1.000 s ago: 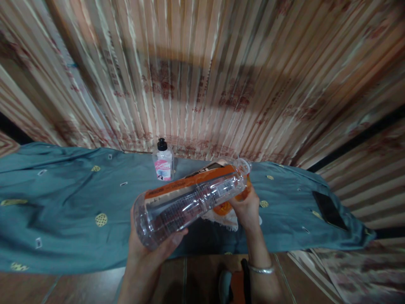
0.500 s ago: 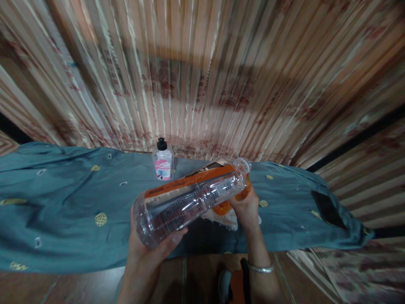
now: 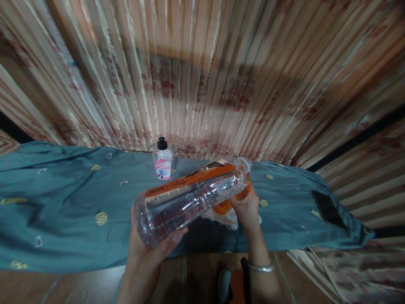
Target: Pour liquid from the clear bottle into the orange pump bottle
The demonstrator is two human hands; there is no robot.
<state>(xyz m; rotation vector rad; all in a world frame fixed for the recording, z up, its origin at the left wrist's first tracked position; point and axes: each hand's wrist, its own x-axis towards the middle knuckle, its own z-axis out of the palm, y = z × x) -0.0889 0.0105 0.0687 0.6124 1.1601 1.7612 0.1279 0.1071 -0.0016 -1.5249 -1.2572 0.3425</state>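
A large clear plastic bottle (image 3: 190, 207) with an orange and black label is tilted in front of me, its neck to the upper right and its base low on the left. My left hand (image 3: 147, 255) is closed round the base end, thumb along the underside. Behind the bottle's neck, my right hand (image 3: 248, 207) is wrapped round an orange see-through container (image 3: 223, 207), mostly hidden by the bottle and fingers. The bottle's mouth lies just above that container; whether they touch I cannot tell. Beneath the container a white fringed cloth (image 3: 232, 221) shows.
A small clear bottle (image 3: 163, 165) with a black cap and pink label stands at the back of the teal-covered table (image 3: 72, 190). A dark phone (image 3: 328, 209) lies at the right end. Pleated patterned curtains (image 3: 196, 84) hang behind the table.
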